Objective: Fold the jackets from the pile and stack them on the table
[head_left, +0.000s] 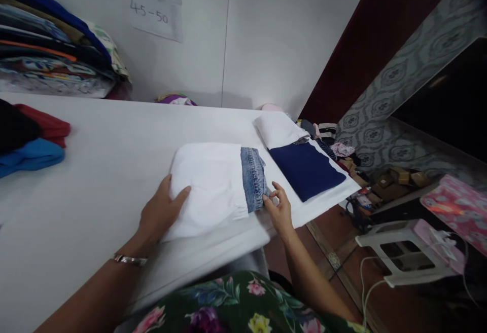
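Observation:
A folded white garment (207, 183) lies flat on the white table, with a blue denim waistband (251, 178) showing at its right end. My left hand (162, 209) holds the left edge of the white garment, thumb across the top; its other fingers are partly hidden. At the denim's right edge is my right hand (279, 209), thumb and index finger closed on the edge and the other fingers curled above. Farther right lie a folded navy garment (306, 168) and a folded white cloth (279, 129) behind it.
Black, red and blue clothes (32, 158) lie on the table (95, 171) at left. A tall clothes stack (49, 44) stands behind it. Beyond the table's right edge are a white plastic stool (403, 244) with cables, several small boxes (397, 176) and a pink patterned cover (456, 209).

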`<state>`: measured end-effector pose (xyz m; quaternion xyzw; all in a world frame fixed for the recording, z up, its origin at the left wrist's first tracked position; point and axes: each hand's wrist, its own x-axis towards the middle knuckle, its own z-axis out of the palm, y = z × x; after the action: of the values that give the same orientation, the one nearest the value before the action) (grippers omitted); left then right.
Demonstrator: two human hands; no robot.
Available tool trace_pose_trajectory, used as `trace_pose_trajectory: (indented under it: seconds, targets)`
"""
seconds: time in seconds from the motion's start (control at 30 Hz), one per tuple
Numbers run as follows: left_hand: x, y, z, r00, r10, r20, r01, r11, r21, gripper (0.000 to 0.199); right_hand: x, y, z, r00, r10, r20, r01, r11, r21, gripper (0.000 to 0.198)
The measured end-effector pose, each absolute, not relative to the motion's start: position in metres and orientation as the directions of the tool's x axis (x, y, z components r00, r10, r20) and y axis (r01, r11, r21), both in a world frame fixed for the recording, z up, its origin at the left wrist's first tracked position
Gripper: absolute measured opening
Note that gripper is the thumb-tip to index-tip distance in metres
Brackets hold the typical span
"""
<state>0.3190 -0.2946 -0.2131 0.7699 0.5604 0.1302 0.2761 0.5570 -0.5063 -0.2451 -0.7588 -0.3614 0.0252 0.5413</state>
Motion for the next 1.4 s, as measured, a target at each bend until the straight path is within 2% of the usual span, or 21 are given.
trace_pose_trajectory:
  seconds: [0.1, 0.23, 0.33, 0.43, 0.53, 0.67, 0.8, 0.9, 1.0, 1.2, 1.4]
  targets:
    - [0.319, -0.294, -0.214, 0.337, 0.935, -0.112, 0.794, -0.218, 0.568, 0.082, 0.555, -0.506, -0.244, 0.64, 0.631, 0.438, 0.663, -0.167, -0.73, 0.014]
    - [0.318, -0.293, -0.216, 0.345, 0.932, -0.109, 0.789, -0.225, 0.572, 0.083, 0.553, -0.507, -0.243, 0.533, 0.61, 0.586, 0.826, -0.228, -0.515, 0.015]
    - [0.319, -0.293, -0.216, 0.346, 0.932, -0.108, 0.789, -0.227, 0.57, 0.084, 0.553, -0.506, -0.243, 0.479, 0.66, 0.579, 0.869, -0.264, -0.418, 0.008]
    - [0.319, -0.293, -0.216, 0.342, 0.932, -0.117, 0.795, -0.22, 0.566, 0.083, 0.553, -0.506, -0.245, 0.453, 0.692, 0.562, 0.883, -0.262, -0.389, 0.013]
    - [0.318, -0.292, -0.216, 0.348, 0.93, -0.117, 0.793, -0.226, 0.566, 0.083, 0.552, -0.505, -0.246, 0.467, 0.679, 0.566, 0.865, -0.217, -0.453, 0.016]
    - [0.317, -0.293, -0.215, 0.351, 0.929, -0.12, 0.788, -0.223, 0.574, 0.082, 0.552, -0.504, -0.243, 0.55, 0.669, 0.499, 0.77, -0.175, -0.614, 0.017]
    - [0.318, -0.294, -0.214, 0.355, 0.926, -0.126, 0.781, -0.22, 0.585, 0.083, 0.559, -0.505, -0.238, 0.72, 0.591, 0.365, 0.493, -0.063, -0.868, 0.027]
    - [0.319, -0.294, -0.213, 0.357, 0.926, -0.121, 0.773, -0.22, 0.595, 0.084, 0.565, -0.508, -0.243, 0.812, 0.55, 0.193, 0.261, -0.046, -0.964, 0.031]
    - [0.319, -0.295, -0.211, 0.352, 0.927, -0.131, 0.773, -0.208, 0.599, 0.085, 0.569, -0.512, -0.251, 0.83, 0.547, 0.104, 0.23, -0.166, -0.959, 0.033]
    - [0.318, -0.294, -0.211, 0.339, 0.927, -0.162, 0.776, -0.179, 0.605, 0.084, 0.569, -0.516, -0.241, 0.772, 0.627, 0.11, 0.33, -0.246, -0.911, 0.034]
    - [0.318, -0.292, -0.212, 0.337, 0.926, -0.172, 0.776, -0.17, 0.608, 0.085, 0.565, -0.493, -0.225, 0.759, 0.624, 0.185, 0.463, -0.32, -0.826, 0.034]
